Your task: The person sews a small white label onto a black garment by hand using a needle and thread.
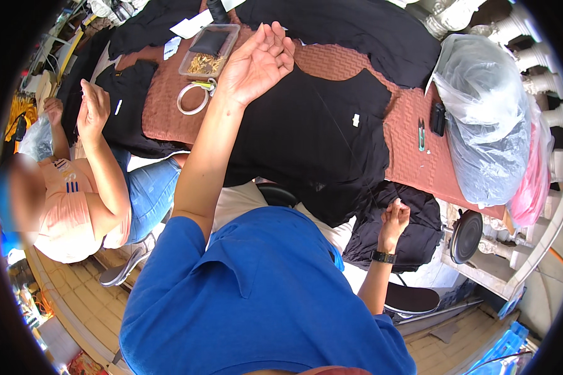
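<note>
Reddish-brown patterned cloth covers the desk (413, 144) across the middle of the frame, with a clear plastic bag (485, 119) bulging at the right and another person (75, 212) seated at the left. Your left hand (259, 67) is raised at upper centre, its fingers loosely curled; your right hand (394, 217) is low, right of centre, in front of a dark bundle of cloth (419, 234), its fingers bunched near one another. At this size I can't tell whether either set is closed on anything, though a fine dark thread (339, 127) slants across the space between them.

With that thread drawn out so long, a loop or knot could form if it went slack. Too hard a pull could snap it or pucker the fabric, should it be fixed there. Black on black is a likely trap too: you could easily lose sight of the line or catch a fold with it. Teal snips (421, 135) lie right of centre, where sliding cloth might snag on their tips.

Your black garment (306, 131) lies spread at the centre of the frame, its near edge slumping off the desk toward your lap in soft folds. It looks matte, thin and limp, with a small white label (356, 120) right of its middle.
</note>
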Demonstrator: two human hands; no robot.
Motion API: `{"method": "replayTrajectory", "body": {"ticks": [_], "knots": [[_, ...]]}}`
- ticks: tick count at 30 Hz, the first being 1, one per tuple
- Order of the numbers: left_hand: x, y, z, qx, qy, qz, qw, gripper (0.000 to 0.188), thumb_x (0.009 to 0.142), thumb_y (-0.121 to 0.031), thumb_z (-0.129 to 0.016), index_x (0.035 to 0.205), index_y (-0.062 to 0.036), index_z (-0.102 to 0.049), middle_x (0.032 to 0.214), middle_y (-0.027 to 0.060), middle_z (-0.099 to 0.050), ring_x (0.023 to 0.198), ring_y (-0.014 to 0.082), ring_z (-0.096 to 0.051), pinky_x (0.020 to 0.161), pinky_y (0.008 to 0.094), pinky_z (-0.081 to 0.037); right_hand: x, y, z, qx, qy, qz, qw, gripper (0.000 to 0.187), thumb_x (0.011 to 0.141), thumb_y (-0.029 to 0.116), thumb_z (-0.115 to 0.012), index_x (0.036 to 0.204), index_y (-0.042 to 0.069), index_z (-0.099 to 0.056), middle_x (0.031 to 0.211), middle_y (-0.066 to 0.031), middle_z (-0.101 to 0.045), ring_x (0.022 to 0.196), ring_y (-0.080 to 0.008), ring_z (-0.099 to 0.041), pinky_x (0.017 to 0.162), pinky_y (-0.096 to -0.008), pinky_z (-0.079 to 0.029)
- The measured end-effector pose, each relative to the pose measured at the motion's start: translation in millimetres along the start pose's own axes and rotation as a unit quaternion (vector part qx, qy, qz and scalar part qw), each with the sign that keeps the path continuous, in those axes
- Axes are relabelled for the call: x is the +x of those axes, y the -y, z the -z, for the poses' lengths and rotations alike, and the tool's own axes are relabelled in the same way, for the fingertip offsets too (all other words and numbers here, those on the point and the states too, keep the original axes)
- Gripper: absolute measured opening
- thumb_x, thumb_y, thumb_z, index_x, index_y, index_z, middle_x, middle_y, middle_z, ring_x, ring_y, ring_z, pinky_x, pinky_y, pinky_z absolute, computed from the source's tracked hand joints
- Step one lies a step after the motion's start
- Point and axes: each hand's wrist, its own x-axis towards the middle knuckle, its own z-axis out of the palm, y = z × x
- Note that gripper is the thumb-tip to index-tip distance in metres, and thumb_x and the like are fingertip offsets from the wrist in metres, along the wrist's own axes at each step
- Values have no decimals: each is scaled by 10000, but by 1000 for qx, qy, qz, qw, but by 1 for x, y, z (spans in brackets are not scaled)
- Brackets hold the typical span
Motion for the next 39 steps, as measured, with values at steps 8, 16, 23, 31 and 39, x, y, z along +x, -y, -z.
{"method": "replayTrajectory", "body": {"ticks": [8,16,23,31,39], "knots": [[-1,-2,5,-29,-29,-6,999,108,936,-176,-671,990,-90,-707,1085,11,-677,1080,213,-570,914,346,-475,-3,-15,12,-35,-12,-2,999,227,976,248,-645,938,85,-491,706,-8,-541,519,-34,-413,458,-192,-308],[-3,-1,9,87,-37,-30,995,167,987,-140,-592,1051,-12,-678,1075,73,-661,1044,206,-598,878,295,-526,-8,0,6,-85,-6,13,996,230,968,252,-657,934,84,-504,713,1,-539,548,-29,-421,471,-187,-324],[-26,78,-3,533,-67,-8,843,241,964,-100,-624,1181,-1,-652,1116,88,-682,1000,158,-665,901,274,-524,-16,86,-122,-64,170,145,973,87,931,41,-662,999,7,-620,879,-18,-599,725,-75,-565,641,-211,-472],[-48,111,-13,609,-18,41,792,322,918,-26,-636,1240,-34,-637,1172,57,-668,886,117,-658,814,259,-525,-4,97,-186,-37,308,27,950,123,911,102,-706,996,15,-692,878,-13,-673,778,-66,-593,689,-223,-491],[-59,111,-15,610,9,73,789,403,907,39,-613,1303,-28,-585,1213,42,-599,873,101,-641,822,251,-523,3,99,-190,8,368,-84,926,202,894,134,-733,1064,28,-710,907,-28,-696,807,-89,-618,692,-229,-498]]}}
